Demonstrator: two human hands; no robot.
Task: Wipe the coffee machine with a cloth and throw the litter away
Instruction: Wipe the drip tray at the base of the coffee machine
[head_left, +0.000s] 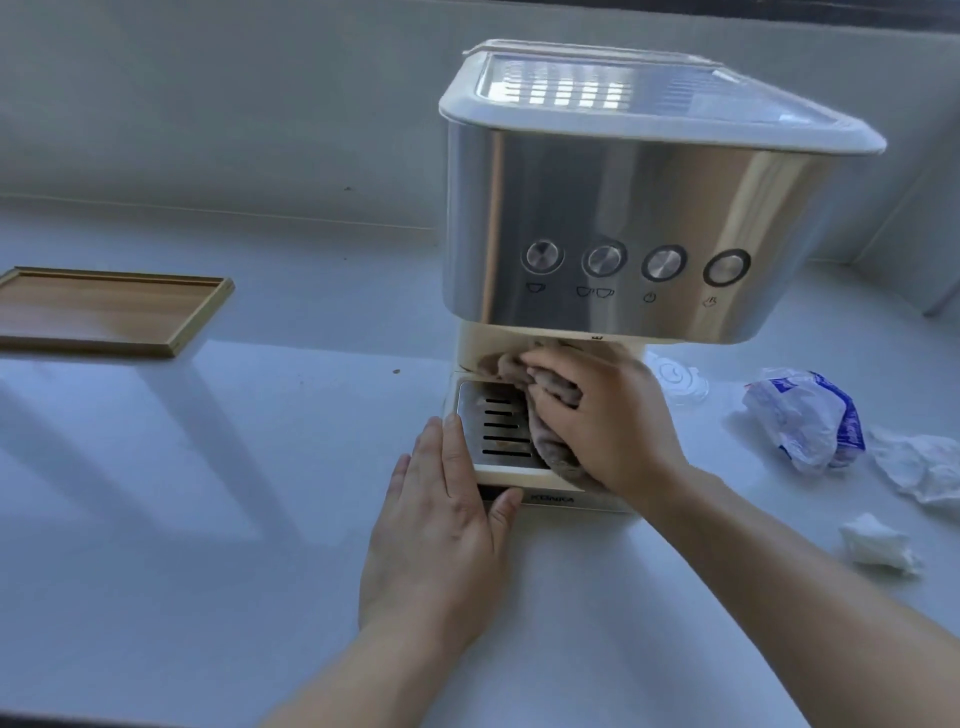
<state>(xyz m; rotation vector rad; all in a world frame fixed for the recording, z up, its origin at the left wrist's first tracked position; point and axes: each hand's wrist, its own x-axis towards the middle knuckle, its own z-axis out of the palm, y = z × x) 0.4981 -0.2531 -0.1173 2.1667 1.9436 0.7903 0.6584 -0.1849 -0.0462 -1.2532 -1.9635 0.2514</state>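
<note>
A steel and cream coffee machine stands on the white counter, with a slotted metal drip tray at its base. My right hand presses a grey-brown cloth onto the right part of the drip tray, under the machine's head. My left hand lies flat against the front left corner of the base, fingers along its side and thumb on its front. Litter lies to the right: a crumpled blue and white plastic bag, a crumpled white wrapper and a wad of white tissue.
A shallow wooden tray sits at the left of the counter. A clear plastic lid lies just right of the machine's base. A wall runs behind the counter, and a small dark crumb lies left of the machine.
</note>
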